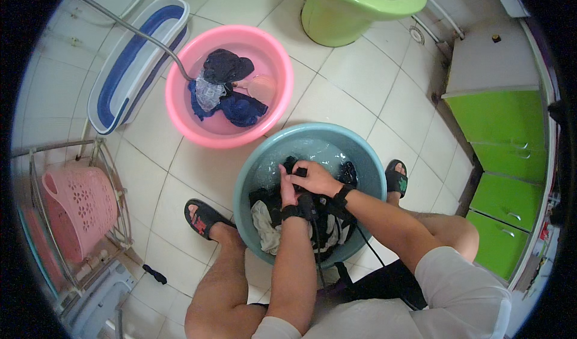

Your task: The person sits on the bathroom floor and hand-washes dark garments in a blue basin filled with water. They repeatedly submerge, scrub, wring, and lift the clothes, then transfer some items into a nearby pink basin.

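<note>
Both my hands are over a teal basin [243,189] of water and wet clothes, between my feet. My right hand [317,179] has its fingers bent around a piece of wet black cloth [291,162]. Pressed against the same cloth from the left is my left hand [288,189], its fingers partly hidden behind the right hand. Black clothes [347,173] and a white cloth [264,226] lie in the basin below. Dark bands with small black devices are strapped round both wrists, and a cable hangs from them.
Beyond the basin stands a pink basin [180,122] with dark blue clothes [241,108] in water and a grey hose [135,31] running into it. Around are a folded blue-white tub [108,92], a green toilet [327,23], a rack with a pink basket [81,210], and green cabinets [502,158].
</note>
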The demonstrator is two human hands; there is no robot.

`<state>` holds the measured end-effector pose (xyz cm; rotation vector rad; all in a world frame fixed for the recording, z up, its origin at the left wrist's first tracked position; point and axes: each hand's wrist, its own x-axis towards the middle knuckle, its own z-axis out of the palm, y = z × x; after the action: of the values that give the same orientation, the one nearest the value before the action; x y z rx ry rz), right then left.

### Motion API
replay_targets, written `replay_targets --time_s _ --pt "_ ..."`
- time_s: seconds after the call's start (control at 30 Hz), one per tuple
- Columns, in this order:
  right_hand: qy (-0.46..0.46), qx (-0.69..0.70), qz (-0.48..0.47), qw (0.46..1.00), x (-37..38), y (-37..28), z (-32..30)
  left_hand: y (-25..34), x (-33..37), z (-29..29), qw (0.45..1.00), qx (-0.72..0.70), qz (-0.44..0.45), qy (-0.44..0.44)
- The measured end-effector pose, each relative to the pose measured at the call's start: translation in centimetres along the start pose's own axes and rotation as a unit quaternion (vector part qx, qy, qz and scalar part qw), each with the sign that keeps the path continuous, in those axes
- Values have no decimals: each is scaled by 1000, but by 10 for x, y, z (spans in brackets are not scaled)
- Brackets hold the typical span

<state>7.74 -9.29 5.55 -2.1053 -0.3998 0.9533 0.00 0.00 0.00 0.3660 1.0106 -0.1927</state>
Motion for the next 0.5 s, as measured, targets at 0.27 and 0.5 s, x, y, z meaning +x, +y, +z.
replay_targets --time_s 0.27,0.5 --pt "105 -98 -62 988 9 18 2 -2 -12 9 994 -9 -6 113" --pt "89 -42 -23 995 4 25 7 -6 13 -6 997 -65 -24 -12"
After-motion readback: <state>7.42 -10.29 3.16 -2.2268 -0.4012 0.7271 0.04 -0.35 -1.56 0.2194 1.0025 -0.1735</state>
